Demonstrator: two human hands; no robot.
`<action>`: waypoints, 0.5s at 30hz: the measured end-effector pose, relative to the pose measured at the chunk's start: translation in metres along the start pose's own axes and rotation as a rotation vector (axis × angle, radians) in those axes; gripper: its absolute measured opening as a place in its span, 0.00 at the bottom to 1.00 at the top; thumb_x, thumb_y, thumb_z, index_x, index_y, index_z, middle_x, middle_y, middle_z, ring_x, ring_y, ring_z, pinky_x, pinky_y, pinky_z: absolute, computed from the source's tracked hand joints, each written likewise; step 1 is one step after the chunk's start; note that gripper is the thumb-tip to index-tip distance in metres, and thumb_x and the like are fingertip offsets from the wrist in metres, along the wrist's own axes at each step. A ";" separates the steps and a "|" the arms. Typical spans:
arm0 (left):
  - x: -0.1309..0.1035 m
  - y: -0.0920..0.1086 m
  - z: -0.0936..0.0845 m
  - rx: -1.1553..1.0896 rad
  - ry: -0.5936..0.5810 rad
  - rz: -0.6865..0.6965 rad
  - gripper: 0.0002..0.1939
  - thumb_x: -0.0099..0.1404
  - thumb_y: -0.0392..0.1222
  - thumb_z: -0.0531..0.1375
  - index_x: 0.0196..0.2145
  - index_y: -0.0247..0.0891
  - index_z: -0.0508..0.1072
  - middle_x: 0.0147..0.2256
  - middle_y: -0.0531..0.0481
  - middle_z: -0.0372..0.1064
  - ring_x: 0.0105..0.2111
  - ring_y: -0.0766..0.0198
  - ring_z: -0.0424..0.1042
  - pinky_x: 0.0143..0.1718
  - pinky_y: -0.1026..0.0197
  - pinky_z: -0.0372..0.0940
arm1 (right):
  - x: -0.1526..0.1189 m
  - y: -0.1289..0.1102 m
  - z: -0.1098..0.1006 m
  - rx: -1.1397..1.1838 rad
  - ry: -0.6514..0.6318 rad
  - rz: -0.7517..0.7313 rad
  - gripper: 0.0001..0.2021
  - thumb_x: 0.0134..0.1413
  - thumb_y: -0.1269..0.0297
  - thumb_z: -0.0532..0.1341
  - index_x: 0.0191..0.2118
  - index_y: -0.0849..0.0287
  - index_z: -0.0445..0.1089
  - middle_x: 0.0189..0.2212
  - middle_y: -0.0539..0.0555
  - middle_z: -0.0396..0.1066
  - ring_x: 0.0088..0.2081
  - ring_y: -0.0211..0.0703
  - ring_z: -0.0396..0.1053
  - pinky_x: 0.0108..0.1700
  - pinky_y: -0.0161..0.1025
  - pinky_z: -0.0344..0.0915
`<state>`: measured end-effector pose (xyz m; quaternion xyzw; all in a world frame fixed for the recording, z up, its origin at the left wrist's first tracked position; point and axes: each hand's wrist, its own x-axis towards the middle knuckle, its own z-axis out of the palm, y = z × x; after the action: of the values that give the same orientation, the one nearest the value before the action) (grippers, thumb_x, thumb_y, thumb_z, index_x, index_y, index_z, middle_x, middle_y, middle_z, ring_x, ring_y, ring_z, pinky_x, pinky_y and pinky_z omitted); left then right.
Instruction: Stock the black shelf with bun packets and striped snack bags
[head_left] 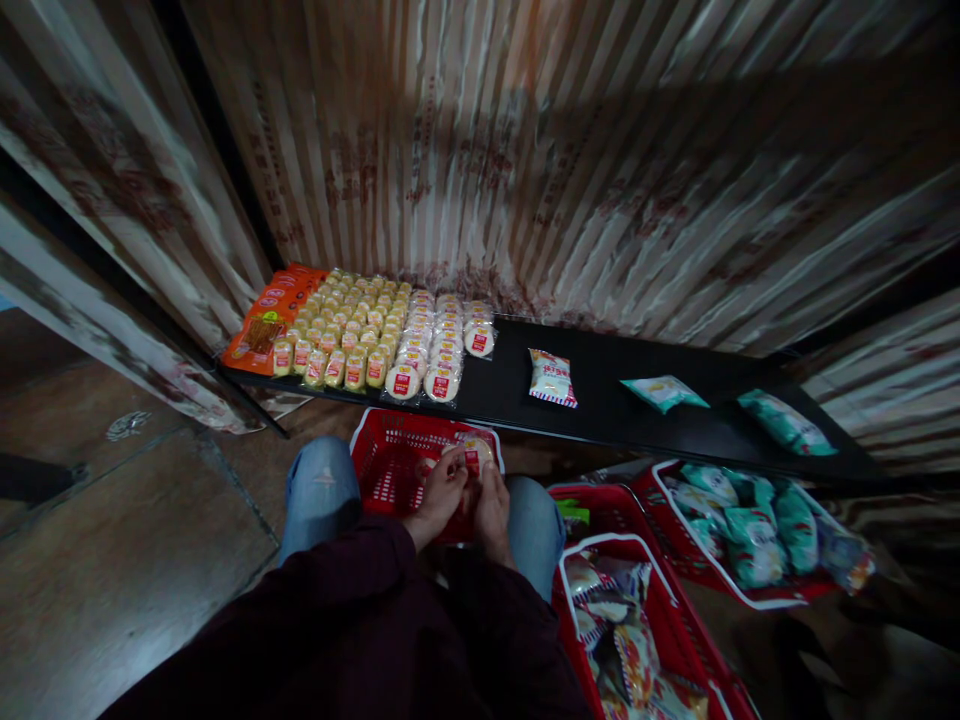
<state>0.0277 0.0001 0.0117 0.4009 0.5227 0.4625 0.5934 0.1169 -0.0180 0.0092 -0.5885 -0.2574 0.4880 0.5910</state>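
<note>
Both my hands are together over a red basket [382, 425] between my knees. They hold a round wrapped cake [477, 455] with a red label. My left hand [442, 492] has its fingers closed at the cake's left side, and my right hand [492, 508] grips its right edge. A few more wrapped pieces lie low in the basket, partly hidden by my hands. Beyond it, on a black shelf [487, 395], rows of similar round cakes [442, 382] stand beside rows of small yellow wrapped cakes [352, 368].
An orange bag [262, 325] lies at the shelf's left end. A white packet [552, 377] and green packets [786, 422] are spread to the right. Red baskets at the lower right hold snack bags [634, 655] and green bags [754, 545]. Wrapped sheeting [480, 150] hangs behind.
</note>
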 end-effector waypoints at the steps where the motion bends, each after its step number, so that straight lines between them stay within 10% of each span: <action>1: 0.001 0.000 0.002 0.010 0.001 0.004 0.18 0.61 0.33 0.58 0.49 0.41 0.72 0.46 0.46 0.74 0.43 0.62 0.74 0.46 0.58 0.70 | 0.002 0.000 0.000 0.009 0.026 0.021 0.20 0.49 0.44 0.61 0.40 0.53 0.77 0.41 0.57 0.79 0.46 0.55 0.74 0.44 0.46 0.72; 15: 0.010 0.018 0.008 0.188 0.093 0.142 0.22 0.57 0.26 0.54 0.48 0.39 0.73 0.49 0.44 0.72 0.48 0.60 0.71 0.53 0.55 0.65 | 0.029 -0.005 -0.001 0.012 0.132 -0.077 0.17 0.49 0.51 0.64 0.45 0.48 0.73 0.40 0.50 0.79 0.37 0.44 0.76 0.37 0.39 0.71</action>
<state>0.0332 0.0144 0.0276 0.4688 0.5612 0.4705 0.4938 0.1304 0.0081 0.0057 -0.6055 -0.2376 0.4265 0.6285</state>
